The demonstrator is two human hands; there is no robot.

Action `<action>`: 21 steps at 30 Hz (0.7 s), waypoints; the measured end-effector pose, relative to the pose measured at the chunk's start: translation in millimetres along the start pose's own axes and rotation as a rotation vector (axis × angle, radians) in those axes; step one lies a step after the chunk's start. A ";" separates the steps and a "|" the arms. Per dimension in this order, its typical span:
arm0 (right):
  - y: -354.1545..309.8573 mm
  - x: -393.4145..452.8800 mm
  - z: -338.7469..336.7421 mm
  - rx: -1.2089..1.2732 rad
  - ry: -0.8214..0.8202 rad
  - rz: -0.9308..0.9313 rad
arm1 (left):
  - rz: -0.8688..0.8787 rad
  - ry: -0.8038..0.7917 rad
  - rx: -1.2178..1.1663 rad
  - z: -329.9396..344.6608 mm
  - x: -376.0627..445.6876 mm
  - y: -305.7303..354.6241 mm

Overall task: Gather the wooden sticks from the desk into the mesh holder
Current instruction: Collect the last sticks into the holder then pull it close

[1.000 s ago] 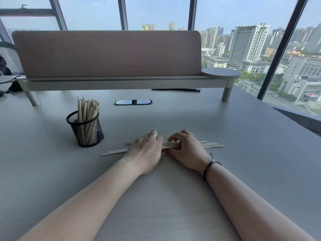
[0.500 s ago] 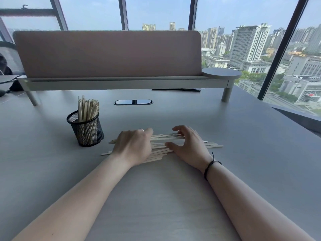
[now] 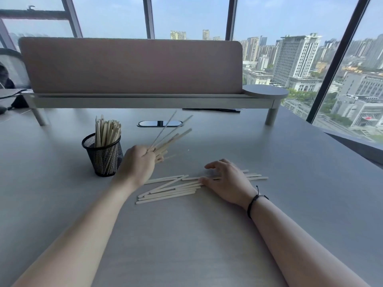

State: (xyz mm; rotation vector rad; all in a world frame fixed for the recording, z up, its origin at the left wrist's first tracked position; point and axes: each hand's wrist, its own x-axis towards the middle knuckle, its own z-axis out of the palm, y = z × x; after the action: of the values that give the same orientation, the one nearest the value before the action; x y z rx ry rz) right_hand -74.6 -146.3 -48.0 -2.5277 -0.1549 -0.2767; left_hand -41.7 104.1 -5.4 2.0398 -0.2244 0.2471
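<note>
Since the earlier frame, the left hand (image 3: 138, 162) is lifting a fanned, light, stiff bundle (image 3: 167, 139), pinching its lower ends, at 3 o'clock of the mesh holder (image 3: 102, 156). Right hand (image 3: 227, 182), fingers spread, is pressing the remaining sticks (image 3: 169, 191).

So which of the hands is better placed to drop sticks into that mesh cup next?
The left hand: it already grips a bunch of sticks lifted beside the mesh holder. The right hand rests open on the loose sticks on the desk, farther away.
</note>
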 end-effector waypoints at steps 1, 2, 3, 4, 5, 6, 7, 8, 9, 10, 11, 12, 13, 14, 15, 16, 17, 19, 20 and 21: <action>-0.7 -0.7 0.5 -0.030 -0.030 -0.016 | -0.056 0.018 -0.131 -0.2 1.5 0.4; -1.8 -1.4 1.2 -0.058 -0.053 -0.028 | -0.089 0.024 -0.226 -0.4 1.3 2.0; -3.4 -2.0 1.8 -0.087 -0.071 -0.038 | -0.110 0.026 -0.311 -0.9 0.8 2.5; -5.0 -2.5 2.6 -0.117 -0.084 -0.049 | -0.125 0.024 -0.406 -1.1 -0.6 4.5; -6.9 -3.1 3.6 -0.145 -0.096 -0.056 | -0.143 0.019 -0.499 -1.0 -1.6 5.7; -9.0 -4.0 4.5 -0.168 -0.106 -0.063 | -0.160 0.011 -0.579 -0.2 -2.7 7.4; -11.8 -5.5 5.3 -0.181 -0.111 -0.070 | -0.182 0.007 -0.634 2.1 -3.0 8.3; -15.2 -6.9 6.4 -0.184 -0.108 -0.080 | -0.204 0.005 -0.672 4.9 -3.7 10.3; -19.9 -8.1 7.8 -0.188 -0.099 -0.095 | -0.225 0.006 -0.698 7.8 -3.7 11.3; -25.3 -8.8 9.4 -0.191 -0.085 -0.121 | -0.237 0.001 -0.716 10.5 -3.5 11.6; -31.9 -9.5 11.5 -0.196 -0.071 -0.156 | -0.245 -0.005 -0.727 13.2 -3.5 11.3; -38.8 -9.9 14.2 -0.196 -0.053 -0.199 | -0.246 -0.011 -0.729 15.1 -3.7 10.5; -45.9 -9.8 17.1 -0.187 -0.037 -0.238 | -0.240 -0.019 -0.718 16.4 -4.5 10.0; -52.3 -8.7 19.9 -0.151 -0.018 -0.263 | -0.229 -0.029 -0.695 17.0 -6.2 10.8; -59.9 -6.7 21.7 -0.068 0.000 -0.253 | -0.221 -0.037 -0.663 17.5 -7.9 11.8; -66.5 -2.3 23.2 0.079 0.012 -0.203 | -0.213 -0.050 -0.622 17.7 -9.8 13.4; -75.0 2.5 22.2 0.288 0.011 -0.123 | -0.207 -0.066 -0.581 17.8 -12.1 15.2; -93.1 14.5 16.0 0.745 0.024 0.015 | -0.195 -0.112 -0.512 19.2 -16.1 18.8; -101.6 21.8 11.1 0.921 0.032 0.065 | -0.185 -0.150 -0.501 20.1 -17.6 20.5; -110.8 27.8 4.4 1.055 0.038 0.101 | -0.175 -0.190 -0.511 20.9 -19.2 22.0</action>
State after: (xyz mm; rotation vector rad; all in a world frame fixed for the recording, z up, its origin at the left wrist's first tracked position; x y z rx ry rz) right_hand -65.8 -51.4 15.0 -1.4767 -0.1134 -0.1391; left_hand -64.3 76.5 -1.4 1.5608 -0.2008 -0.1079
